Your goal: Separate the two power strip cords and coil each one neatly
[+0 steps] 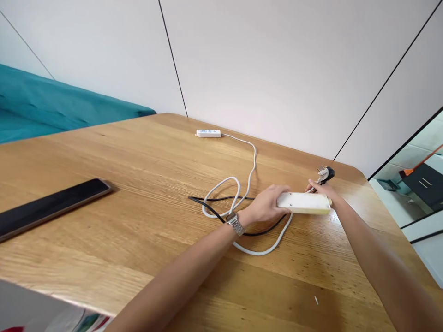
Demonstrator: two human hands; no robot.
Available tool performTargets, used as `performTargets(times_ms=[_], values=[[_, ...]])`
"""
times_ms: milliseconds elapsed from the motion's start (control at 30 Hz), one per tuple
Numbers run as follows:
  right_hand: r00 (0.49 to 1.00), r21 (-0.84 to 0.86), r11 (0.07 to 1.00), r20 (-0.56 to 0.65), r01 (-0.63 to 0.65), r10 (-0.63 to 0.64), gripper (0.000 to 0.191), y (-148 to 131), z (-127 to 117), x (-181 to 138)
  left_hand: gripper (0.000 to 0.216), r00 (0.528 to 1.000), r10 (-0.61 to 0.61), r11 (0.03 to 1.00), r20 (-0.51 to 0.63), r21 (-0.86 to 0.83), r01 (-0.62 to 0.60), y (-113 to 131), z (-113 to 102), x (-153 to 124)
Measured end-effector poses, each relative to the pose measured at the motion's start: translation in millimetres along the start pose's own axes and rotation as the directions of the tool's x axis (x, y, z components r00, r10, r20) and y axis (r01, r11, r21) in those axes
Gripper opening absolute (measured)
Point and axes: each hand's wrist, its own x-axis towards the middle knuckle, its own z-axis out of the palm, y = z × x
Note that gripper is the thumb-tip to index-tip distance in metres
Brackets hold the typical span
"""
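Surroundings: a wooden table (104,258) fills most of the view, with a white wall behind it and a teal cushion (51,108) past its far left edge.
Dark slab: a flat black phone-like device (51,205) lies at the left of the table, well apart from the hands.
Small white unit: a little white switch box (208,133) sits near the far edge, by the wall; a white cable (254,159) runs from it toward the hands and loops on the tabletop.
Black cable: a black cord (214,199) crosses the white loops and passes under the left wrist (the two cords overlap there).
Edges: the table's rounded far right corner lies just behind the right hand; the floor drops away to the right.
Open room: bare wood spreads in front of the arms and across the middle left.
Power strip: the white power strip (303,203) is held just above the table, near the right corner, between both hands.
Left hand: the left hand (265,205), a metal watch (235,223) on its wrist, has its fingers curled around the strip's left end.
Right hand: the right hand (320,190) grips the strip's right end; a black plug (326,174) with bare prongs sticks up just behind its fingers.
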Motion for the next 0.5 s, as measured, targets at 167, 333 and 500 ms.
performTargets(times_ms=[167,333,500], values=[[0.999,0.133,0.990,-0.003,-0.044,0.045,0.027,29,-13,-21,0.042,0.968,-0.161,0.976,-0.195,-0.175,0.127,-16,-8,11],[0.991,0.400,0.909,-0.012,-0.119,0.135,0.022,52,-12,-37,0.038,0.940,-0.272,0.959,-0.205,0.022,0.282,-22,6,28],[0.987,0.543,0.831,-0.019,-0.124,0.160,0.013,64,-11,-50,0.030,0.940,-0.322,0.907,-0.112,0.248,0.340,-27,25,23]])
